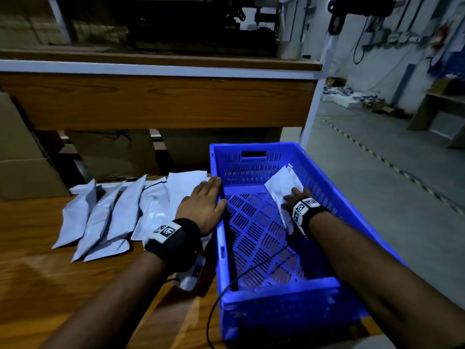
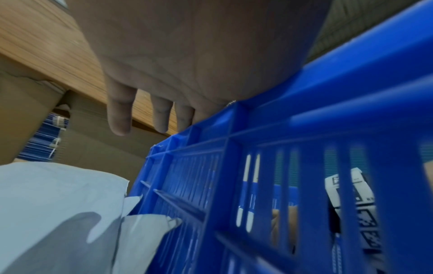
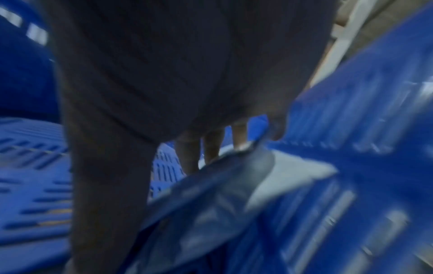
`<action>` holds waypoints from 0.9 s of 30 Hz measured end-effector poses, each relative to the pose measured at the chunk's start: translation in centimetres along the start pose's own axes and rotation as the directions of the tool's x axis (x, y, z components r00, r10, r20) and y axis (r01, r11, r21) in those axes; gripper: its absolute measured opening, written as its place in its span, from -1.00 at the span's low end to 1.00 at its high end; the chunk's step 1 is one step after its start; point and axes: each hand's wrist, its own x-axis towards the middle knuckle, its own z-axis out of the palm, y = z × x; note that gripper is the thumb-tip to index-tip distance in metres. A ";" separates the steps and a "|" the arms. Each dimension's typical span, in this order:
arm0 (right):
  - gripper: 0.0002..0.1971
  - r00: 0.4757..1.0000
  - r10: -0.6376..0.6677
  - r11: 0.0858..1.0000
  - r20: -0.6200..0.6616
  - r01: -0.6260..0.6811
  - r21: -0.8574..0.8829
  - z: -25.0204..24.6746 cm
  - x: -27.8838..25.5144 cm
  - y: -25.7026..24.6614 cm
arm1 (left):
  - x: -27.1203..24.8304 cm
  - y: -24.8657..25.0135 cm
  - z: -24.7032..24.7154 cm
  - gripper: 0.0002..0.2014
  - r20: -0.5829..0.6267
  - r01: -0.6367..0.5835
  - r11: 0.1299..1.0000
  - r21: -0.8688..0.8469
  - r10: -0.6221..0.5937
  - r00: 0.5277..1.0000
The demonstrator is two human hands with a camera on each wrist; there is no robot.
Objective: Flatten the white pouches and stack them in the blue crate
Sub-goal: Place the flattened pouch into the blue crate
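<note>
The blue crate (image 1: 324,180) stands on the right end of the wooden table (image 1: 32,280). My left hand (image 1: 205,201) lies flat on the crate's left rim (image 2: 304,118), its fingers (image 2: 119,115) straight and holding nothing. My right hand (image 1: 297,197) is inside the crate, its straight fingers (image 3: 212,146) pressing one white pouch (image 1: 283,182) that leans tilted against the right wall. The right wrist view is blurred, but the pouch (image 3: 293,172) shows under the fingertips. Several more white pouches (image 1: 120,212) lie side by side on the table left of the crate, the nearest one (image 2: 58,194) beside my left hand.
Cardboard boxes (image 1: 22,167) stand behind the table, under a wooden bench with a white frame (image 1: 312,109). A black cable (image 1: 251,270) runs over the crate's near end. To the right is grey floor with a yellow-black stripe (image 1: 392,165).
</note>
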 end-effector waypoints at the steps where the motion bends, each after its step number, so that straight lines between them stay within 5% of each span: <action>1: -0.49 1.000 -0.026 0.997 0.014 0.027 -0.073 0.3 0.4 0.3 | -0.1 0.0 -0.1 -0.35 -0.004 0.003 1.000 0.003 -0.003 1.000; 6: -0.35 0.996 -0.077 0.996 -0.046 0.075 -0.049 -2.0 -1.7 -0.7 | -0.9 -0.2 -0.4 -0.38 -0.064 0.015 1.000 -0.007 -0.015 0.998; 8: -0.22 0.982 -0.076 0.997 -0.175 0.077 0.002 -4.5 -3.0 -1.4 | -2.0 -1.0 -0.5 -0.37 -0.081 0.021 0.999 -0.025 -0.023 0.996; 11: -0.28 0.974 -0.004 0.968 -0.226 0.061 0.245 -8.9 -5.2 -2.7 | -4.1 -3.6 -0.9 -0.36 -0.074 0.030 0.999 -0.039 -0.033 0.997; 15: -0.34 0.936 0.007 0.950 -0.351 0.103 0.296 -15.2 -10.3 -5.7 | -6.5 -7.9 -2.1 -0.37 -0.072 0.059 0.998 -0.029 -0.061 0.996; 21: -0.29 0.863 0.000 0.934 -0.505 0.181 0.309 -21.9 -18.6 -15.0 | -12.7 -15.9 -3.7 -0.43 -0.107 0.026 0.999 -0.031 -0.029 0.994; 27: -0.30 0.846 0.089 0.888 -0.525 0.171 0.426 -20.6 -22.2 -23.9 | -16.9 -20.7 -3.2 -0.57 -0.123 -0.056 0.992 -0.113 0.042 0.992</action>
